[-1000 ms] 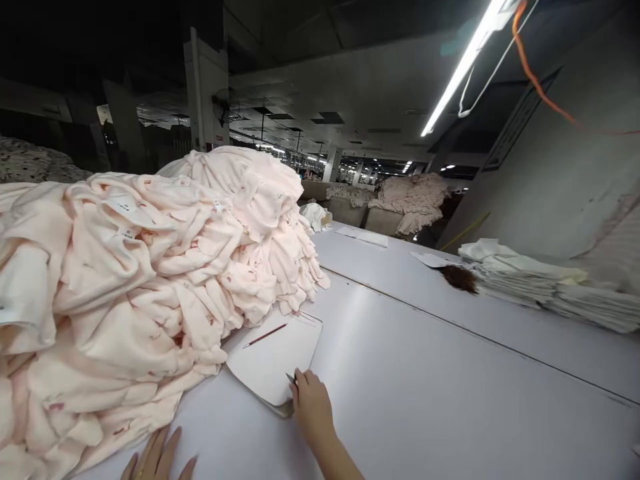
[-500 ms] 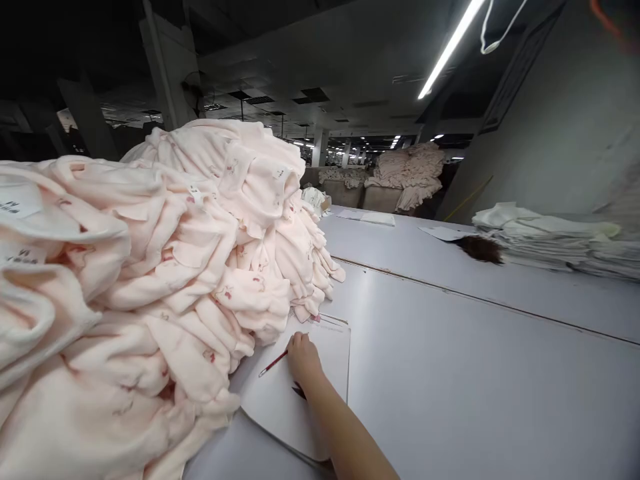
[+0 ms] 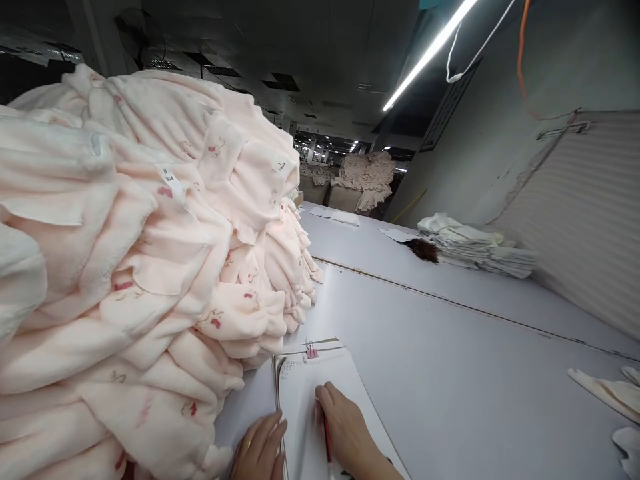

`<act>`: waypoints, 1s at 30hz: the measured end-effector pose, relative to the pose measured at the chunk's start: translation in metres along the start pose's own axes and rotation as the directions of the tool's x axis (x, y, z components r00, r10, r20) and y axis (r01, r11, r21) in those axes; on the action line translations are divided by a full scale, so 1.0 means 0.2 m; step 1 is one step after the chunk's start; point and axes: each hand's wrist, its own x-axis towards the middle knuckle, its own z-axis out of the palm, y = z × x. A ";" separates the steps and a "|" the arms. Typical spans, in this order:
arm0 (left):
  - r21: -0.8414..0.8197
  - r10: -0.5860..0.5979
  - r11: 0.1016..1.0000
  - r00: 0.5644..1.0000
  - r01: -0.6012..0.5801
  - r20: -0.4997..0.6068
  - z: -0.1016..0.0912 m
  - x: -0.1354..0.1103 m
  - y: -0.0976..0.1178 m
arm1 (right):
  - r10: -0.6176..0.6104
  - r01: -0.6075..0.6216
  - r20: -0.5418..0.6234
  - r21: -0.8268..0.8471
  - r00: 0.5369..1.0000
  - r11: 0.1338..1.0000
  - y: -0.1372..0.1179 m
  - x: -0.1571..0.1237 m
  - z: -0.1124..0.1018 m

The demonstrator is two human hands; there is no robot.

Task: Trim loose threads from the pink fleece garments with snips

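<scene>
A stack of white paper [image 3: 320, 380] lies on the table in front of me, with a pink binder clip [image 3: 312, 351] at its top edge. Small handwriting marks its upper left corner. Over the right part of the sheet, my right hand [image 3: 345, 427] is closed on a red and black pencil [image 3: 327, 437], whose shaft points down toward me. My left hand [image 3: 260, 448], a ring on one finger, rests with stretched fingers at the left edge of the paper. Close by on the left rises a big heap of pale pink fleece garments [image 3: 200, 267] with small embroidered figures and white labels.
The white table [image 3: 450, 360] has a seam running across it. Folded white cloths [image 3: 470, 243] and a dark brown furry piece [image 3: 421, 250] lie at the far side by the wall. White scraps [image 3: 607, 393] sit at the right edge. Another garment pile [image 3: 367, 175] stands behind.
My left hand has come into view at the paper's left edge. The paper now sits lower and clear of the heap, its clip exposed. My view has shifted right.
</scene>
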 end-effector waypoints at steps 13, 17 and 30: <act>0.077 -0.064 0.995 0.998 0.062 0.020 0.22 0.12 -0.08 | 0.445 -0.344 0.016 0.661 0.895 0.667 -0.12 0.28 0.37; 0.064 -0.051 0.997 0.997 0.048 0.059 0.21 0.14 -0.07 | 0.458 -0.365 0.032 0.655 0.888 0.662 -0.13 0.27 0.38; 0.063 -0.055 0.997 0.996 0.051 0.064 0.17 0.15 -0.06 | 0.452 -0.372 0.034 0.624 0.891 0.687 -0.15 0.28 0.36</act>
